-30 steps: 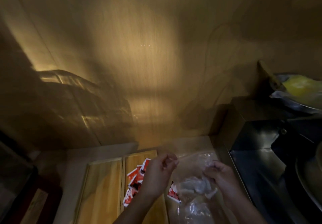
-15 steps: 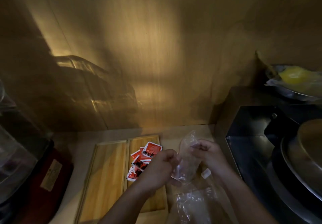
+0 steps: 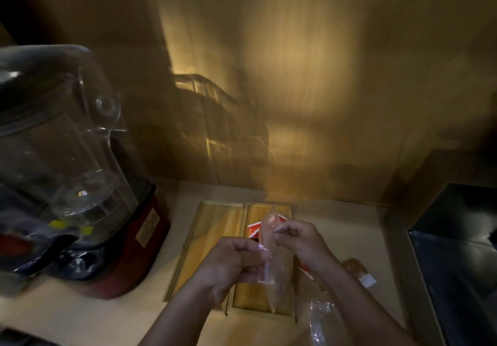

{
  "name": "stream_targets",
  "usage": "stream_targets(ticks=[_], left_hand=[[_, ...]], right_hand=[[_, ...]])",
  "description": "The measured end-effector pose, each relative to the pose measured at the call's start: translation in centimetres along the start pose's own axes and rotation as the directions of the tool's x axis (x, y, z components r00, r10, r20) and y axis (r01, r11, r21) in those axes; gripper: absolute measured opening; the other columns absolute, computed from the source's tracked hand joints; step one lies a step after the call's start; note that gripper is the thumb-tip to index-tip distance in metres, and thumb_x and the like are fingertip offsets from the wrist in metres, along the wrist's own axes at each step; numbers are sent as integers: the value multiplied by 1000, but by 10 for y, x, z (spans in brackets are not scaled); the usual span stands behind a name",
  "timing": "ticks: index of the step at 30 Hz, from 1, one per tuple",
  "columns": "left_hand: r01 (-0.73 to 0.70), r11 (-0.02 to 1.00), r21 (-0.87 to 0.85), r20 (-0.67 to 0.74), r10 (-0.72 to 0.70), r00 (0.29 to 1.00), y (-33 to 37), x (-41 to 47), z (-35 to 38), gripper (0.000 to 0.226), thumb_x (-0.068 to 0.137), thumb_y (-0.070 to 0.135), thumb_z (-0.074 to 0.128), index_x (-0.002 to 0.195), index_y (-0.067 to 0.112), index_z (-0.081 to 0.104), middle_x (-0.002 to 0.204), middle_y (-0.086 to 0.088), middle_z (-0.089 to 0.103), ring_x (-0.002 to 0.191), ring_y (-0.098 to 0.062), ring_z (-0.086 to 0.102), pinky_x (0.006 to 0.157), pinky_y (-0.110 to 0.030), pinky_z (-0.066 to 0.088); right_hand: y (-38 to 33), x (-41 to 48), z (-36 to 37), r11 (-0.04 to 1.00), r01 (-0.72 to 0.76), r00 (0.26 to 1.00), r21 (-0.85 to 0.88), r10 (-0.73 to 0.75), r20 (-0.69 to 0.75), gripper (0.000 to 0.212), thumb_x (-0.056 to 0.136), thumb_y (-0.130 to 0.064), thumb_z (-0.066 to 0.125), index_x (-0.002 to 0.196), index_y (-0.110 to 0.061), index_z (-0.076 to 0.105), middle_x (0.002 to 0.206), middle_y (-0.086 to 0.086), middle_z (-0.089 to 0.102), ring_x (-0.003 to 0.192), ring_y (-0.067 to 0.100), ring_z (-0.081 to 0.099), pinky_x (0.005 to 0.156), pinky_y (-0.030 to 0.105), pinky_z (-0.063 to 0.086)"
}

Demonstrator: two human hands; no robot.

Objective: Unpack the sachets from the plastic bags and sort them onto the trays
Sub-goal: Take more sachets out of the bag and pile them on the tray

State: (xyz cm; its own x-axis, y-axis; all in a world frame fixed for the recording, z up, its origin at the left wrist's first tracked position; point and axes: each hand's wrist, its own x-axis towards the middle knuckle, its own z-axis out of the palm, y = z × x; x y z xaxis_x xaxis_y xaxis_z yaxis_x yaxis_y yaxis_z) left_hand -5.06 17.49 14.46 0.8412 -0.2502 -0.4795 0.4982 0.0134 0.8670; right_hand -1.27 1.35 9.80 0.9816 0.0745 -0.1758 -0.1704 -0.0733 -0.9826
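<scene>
Both hands pinch one clear plastic bag (image 3: pixel 271 262) upright over the right tray (image 3: pixel 265 296) — left hand (image 3: pixel 231 265) low, right hand (image 3: pixel 298 240) at its mouth — likely to open it above the red sachets (image 3: pixel 254 229).

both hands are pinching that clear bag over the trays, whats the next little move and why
Probably pull the bag's mouth apart. The left hand and right hand each pinch an edge of the clear plastic bag, held upright above the right tray, where red sachets already lie. Whether the bag holds anything cannot be told.
</scene>
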Motion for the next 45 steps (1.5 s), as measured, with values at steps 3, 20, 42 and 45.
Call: stream_targets(ticks=[3,20,42,45], left_hand=[[-11,998,-63,-95,5,995,-17,-1,-3,24,79,1,66,58,11,65,51,0,64,44,-8,58,40,-18,48],[78,974,-214,-174,-117,978,-30,8,-3,25,70,-9,73,87,2,59,73,-12,73,60,-19,70,54,-23,59],[-107,994,-21,-167,102,981,-39,0,17,29,90,16,51,62,20,56,60,3,53,58,-8,49,52,-22,40],[-130,991,3,-175,129,976,-40,2,19,30,91,12,46,62,19,54,55,7,54,54,-4,50,52,-21,41]], right_hand=[[11,7,12,995,-45,999,-84,43,-23,30,76,9,64,59,-16,61,58,-4,60,53,4,56,58,16,44],[-3,-52,7,994,37,994,-98,-26,106,9,74,-11,73,73,-20,74,75,2,73,71,9,64,71,24,49],[-3,-58,13,924,84,991,-374,-38,129,38,82,-13,61,54,-39,62,48,-17,61,43,-2,52,45,9,38],[0,-54,12,933,84,991,-349,-41,129,34,78,-10,64,51,-29,59,43,-10,54,41,0,44,45,13,34]])
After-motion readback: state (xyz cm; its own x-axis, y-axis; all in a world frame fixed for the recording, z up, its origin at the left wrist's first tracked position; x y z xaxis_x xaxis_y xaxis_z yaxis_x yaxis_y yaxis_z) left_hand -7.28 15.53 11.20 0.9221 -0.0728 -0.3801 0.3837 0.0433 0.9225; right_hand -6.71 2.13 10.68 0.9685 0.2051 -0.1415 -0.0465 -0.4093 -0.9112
